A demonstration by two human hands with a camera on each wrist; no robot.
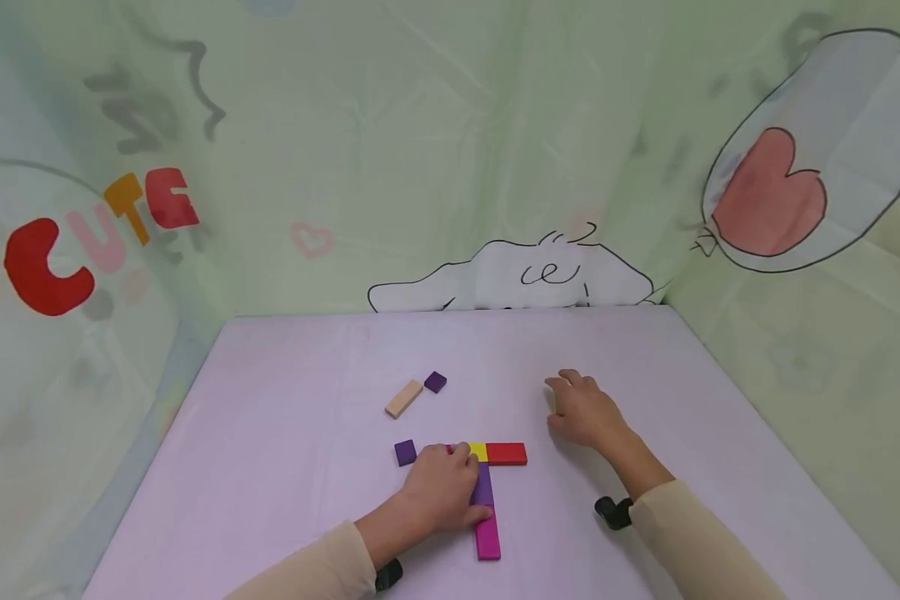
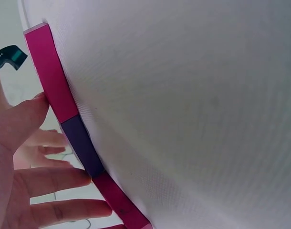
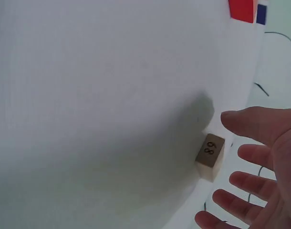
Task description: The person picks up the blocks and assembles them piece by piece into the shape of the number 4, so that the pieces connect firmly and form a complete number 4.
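Flat coloured blocks form a T on the table, with a yellow block and a red block in its top bar. A purple block and a magenta block make up the stem. My left hand lies over the bar's left part, hiding some of it. In the left wrist view its thumb and extended fingers touch the blocks' edges. My right hand is at the right, fingers spread around a plain wooden block marked with a number; the thumb stays apart from it.
A plain wooden block lies beyond the left hand, with a dark purple cube beside its far end. Another purple cube sits left of the bar. Printed cloth walls bound the table at the back and sides.
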